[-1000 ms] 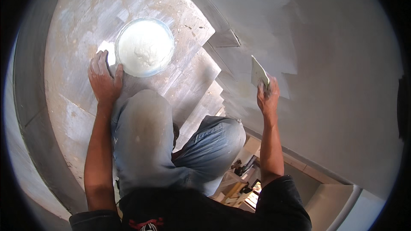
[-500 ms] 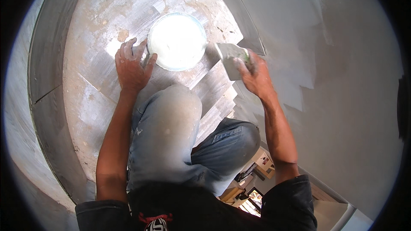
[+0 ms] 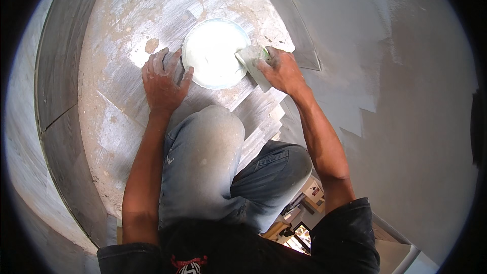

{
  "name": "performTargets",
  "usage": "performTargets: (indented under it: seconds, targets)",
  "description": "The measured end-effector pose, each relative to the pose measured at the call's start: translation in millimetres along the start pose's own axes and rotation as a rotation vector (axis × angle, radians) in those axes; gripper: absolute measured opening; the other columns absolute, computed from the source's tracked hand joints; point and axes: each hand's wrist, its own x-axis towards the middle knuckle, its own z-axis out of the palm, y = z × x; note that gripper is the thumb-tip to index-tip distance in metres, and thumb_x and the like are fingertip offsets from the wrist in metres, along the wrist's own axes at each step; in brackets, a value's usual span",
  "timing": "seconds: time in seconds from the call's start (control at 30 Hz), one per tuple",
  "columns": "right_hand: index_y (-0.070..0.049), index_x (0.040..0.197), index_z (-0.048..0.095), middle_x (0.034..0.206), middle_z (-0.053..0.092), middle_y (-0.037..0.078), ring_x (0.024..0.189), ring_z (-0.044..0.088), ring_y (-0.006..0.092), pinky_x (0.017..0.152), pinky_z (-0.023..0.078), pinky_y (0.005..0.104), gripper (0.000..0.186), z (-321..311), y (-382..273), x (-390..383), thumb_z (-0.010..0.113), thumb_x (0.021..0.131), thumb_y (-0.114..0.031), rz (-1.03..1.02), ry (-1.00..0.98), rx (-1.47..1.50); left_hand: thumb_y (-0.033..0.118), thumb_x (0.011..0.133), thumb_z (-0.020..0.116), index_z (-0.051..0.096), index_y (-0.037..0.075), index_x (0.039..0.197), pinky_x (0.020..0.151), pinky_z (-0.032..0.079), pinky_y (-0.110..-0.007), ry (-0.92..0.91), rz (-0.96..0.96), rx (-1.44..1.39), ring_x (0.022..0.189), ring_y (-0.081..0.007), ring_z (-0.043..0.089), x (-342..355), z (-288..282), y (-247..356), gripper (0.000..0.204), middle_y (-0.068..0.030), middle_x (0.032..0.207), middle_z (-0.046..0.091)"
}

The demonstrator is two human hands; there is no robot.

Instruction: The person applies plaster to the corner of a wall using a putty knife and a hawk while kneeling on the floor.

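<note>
A round bucket (image 3: 213, 53) stands on the floor ahead of me, its bright white contents nearly washed out by glare. My left hand (image 3: 165, 83) is at the bucket's left side, fingers spread, with the thumb and a fingertip against or very near the rim. It holds nothing that I can see. In my right hand (image 3: 280, 71) is a wide, pale, smeared putty knife (image 3: 252, 61). Its blade's far edge overlaps the bucket's right rim; whether it touches the white stuff is hard to tell. The handle is mostly hidden by my fingers, with a little green showing.
To the right rises a grey wall (image 3: 421, 137) with lighter coated patches. Grey wood-look skirting (image 3: 61, 122) curves along the left, and another strip (image 3: 289, 15) meets the right wall. The wood-look floor (image 3: 122, 76) is dusty. My bent knees (image 3: 208, 142) are just below the bucket.
My right hand has brought the putty knife leftward from beside the wall to the bucket's right rim. My left hand stays by the bucket; the whole view has shifted slightly.
</note>
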Motion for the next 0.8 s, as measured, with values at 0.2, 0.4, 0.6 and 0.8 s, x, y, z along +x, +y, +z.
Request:
performTargets:
  seconds: [0.2, 0.4, 0.6, 0.8]
  targets:
    - [0.006, 0.094, 0.06, 0.085, 0.063, 0.027, 0.083, 0.062, 0.0394, 0.077, 0.048, 0.0437, 0.032, 11, 17, 8, 0.061, 0.08, -0.023, -0.068, 0.099, -0.01, 0.034, 0.079, 0.066, 0.056, 0.015, 0.121, 0.096, 0.034, -0.05, 0.0, 0.0, 0.0, 0.117, -0.0339, 0.043, 1, 0, 1, 0.048, -0.0129, 0.124, 0.048]
    - [0.006, 0.094, 0.06, 0.083, 0.061, 0.027, 0.084, 0.059, 0.0416, 0.078, 0.047, 0.0462, 0.028, 10, 14, 5, 0.058, 0.081, -0.019, -0.206, 0.207, -0.187, 0.033, 0.079, 0.065, 0.056, 0.016, 0.122, 0.096, 0.034, -0.05, -0.005, -0.005, -0.006, 0.117, -0.0338, 0.043, 1, -1, 1, 0.047, -0.0131, 0.124, 0.049]
    - [0.0, 0.1, 0.06, 0.086, 0.058, 0.021, 0.08, 0.058, 0.0375, 0.073, 0.047, 0.0441, 0.025, 9, 23, -16, 0.061, 0.079, -0.013, -0.352, 0.342, -0.199, 0.032, 0.08, 0.065, 0.056, 0.015, 0.123, 0.098, 0.033, -0.05, -0.039, -0.024, 0.031, 0.118, -0.0339, 0.042, 2, -3, 3, 0.047, -0.0127, 0.126, 0.048]
    - [-0.005, 0.102, 0.06, 0.086, 0.053, 0.017, 0.08, 0.055, 0.0351, 0.069, 0.045, 0.043, 0.024, -8, 50, -60, 0.064, 0.078, -0.006, -0.348, 0.477, -0.289, 0.032, 0.081, 0.065, 0.055, 0.014, 0.125, 0.1, 0.032, -0.051, -0.036, -0.024, 0.045, 0.119, -0.0321, 0.043, 0, 0, 4, 0.049, -0.0119, 0.127, 0.049]
